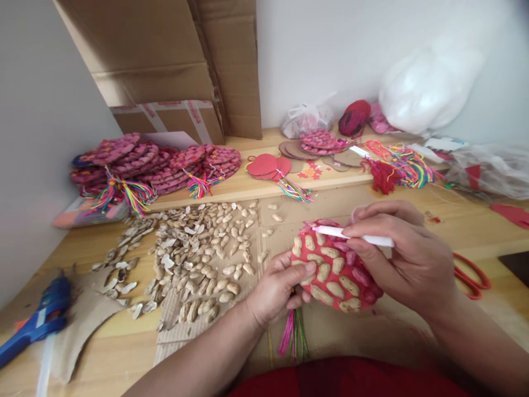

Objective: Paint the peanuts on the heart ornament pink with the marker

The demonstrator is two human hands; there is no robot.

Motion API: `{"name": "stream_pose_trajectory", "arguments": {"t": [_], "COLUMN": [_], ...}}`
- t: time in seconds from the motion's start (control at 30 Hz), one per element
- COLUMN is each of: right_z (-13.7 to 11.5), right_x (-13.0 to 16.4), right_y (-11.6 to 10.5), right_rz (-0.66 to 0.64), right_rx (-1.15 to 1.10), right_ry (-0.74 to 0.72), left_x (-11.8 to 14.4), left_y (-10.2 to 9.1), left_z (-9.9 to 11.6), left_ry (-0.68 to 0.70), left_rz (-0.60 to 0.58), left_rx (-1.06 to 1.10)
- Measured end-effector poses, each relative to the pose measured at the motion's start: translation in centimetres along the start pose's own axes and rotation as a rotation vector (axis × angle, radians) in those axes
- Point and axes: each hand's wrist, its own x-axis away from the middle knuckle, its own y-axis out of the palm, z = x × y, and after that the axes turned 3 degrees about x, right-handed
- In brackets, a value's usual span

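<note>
My left hand pinches the lower left edge of a red disc covered with glued peanut shells; some shells on its right side are painted pink. A coloured tassel hangs below the disc. My right hand holds a thin white brush or pen across the top of the disc, its tip pointing left over the pink shells.
Loose peanut shells lie spread over cardboard to the left. A blue glue gun rests at the far left. Finished pink discs with tassels are stacked behind. Red scissors lie right; cardboard boxes and plastic bags stand behind.
</note>
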Motion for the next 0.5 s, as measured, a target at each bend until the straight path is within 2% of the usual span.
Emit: {"name": "stream_pose_trajectory", "arguments": {"t": [0.13, 0.5], "right_z": [-0.15, 0.11], "right_x": [0.09, 0.14], "right_y": [-0.03, 0.13], "right_rz": [-0.04, -0.016], "right_rx": [-0.023, -0.025], "right_ry": [-0.013, -0.013], "left_x": [0.01, 0.01], "left_y": [-0.01, -0.07], "left_z": [0.01, -0.15], "left_ry": [-0.002, 0.006], "left_rz": [-0.007, -0.012], "left_rx": [-0.01, -0.012]}}
